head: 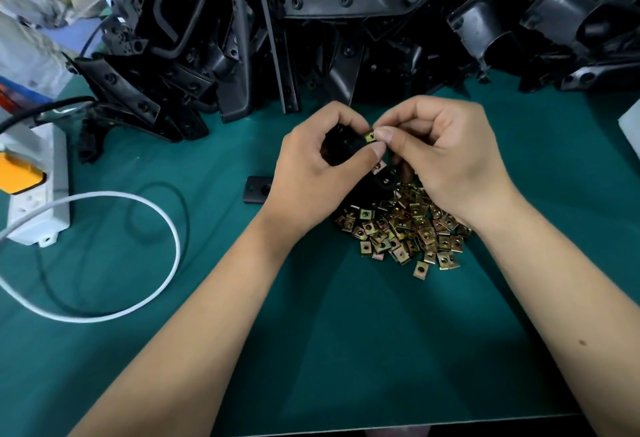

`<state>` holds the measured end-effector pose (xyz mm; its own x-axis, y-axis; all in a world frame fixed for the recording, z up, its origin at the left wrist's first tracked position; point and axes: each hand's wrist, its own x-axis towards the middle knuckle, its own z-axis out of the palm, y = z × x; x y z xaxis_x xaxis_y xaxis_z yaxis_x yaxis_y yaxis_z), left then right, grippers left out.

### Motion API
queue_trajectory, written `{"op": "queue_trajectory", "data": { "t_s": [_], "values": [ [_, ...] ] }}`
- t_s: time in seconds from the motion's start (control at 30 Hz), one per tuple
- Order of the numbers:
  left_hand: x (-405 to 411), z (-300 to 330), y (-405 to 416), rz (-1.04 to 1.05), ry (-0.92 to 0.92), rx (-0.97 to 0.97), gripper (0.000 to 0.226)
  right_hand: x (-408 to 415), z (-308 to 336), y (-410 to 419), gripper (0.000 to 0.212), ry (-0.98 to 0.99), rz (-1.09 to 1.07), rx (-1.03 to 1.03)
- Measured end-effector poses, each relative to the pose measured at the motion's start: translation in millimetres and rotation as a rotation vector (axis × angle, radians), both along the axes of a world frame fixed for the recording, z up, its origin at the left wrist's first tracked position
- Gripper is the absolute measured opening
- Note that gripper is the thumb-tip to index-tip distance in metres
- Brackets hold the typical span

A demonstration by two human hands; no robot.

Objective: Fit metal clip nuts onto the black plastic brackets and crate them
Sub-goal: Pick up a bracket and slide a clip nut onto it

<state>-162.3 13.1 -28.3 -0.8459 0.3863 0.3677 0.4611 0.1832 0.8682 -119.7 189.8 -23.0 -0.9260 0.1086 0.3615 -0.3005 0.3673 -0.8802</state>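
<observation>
Bracket point(341, 145): gripped in our curled left hand point(311, 173), just above the nut pile point(405, 225).
Nut point(370, 135): pinched by right hand point(446, 159) fingertips, touching the bracket's right edge.

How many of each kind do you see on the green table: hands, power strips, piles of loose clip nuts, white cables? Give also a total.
Hands: 2, the left hand and the right hand
Power strip: 1
Pile of clip nuts: 1
White cable: 1
Total: 5
</observation>
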Motion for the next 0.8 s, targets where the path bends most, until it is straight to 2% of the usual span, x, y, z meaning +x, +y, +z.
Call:
{"op": "queue_trajectory", "data": {
  "t_s": [0.23, 0.33, 0.47, 0.67, 0.77, 0.8],
  "values": [
    [1, 0, 2, 0.037, -0.009, -0.033, 0.015, -1, 2, -1, 0.006, -0.076, 0.016, 0.072],
    [1, 0, 2, 0.023, -0.035, -0.027, 0.008, 1, 3, -2, 0.005, -0.099, 0.081, 0.006],
    [4, -1, 3, 0.092, 0.032, -0.044, 0.001, 1, 4, 0, 0.005, -0.103, 0.097, -0.097],
    [0, -1, 3, 0.244, 0.172, -0.132, 0.016, 0, 4, 3, 0.010, -0.184, 0.011, -0.394],
    [-3, -1, -2, 0.159, 0.072, -0.088, 0.020, -3, 4, 8, 0.013, -0.164, -0.107, -0.435],
    [-4, -1, -4, 0.111, 0.053, -0.099, 0.034, -3, 5, 9, 0.012, -0.161, -0.112, -0.427]
  ]
}}
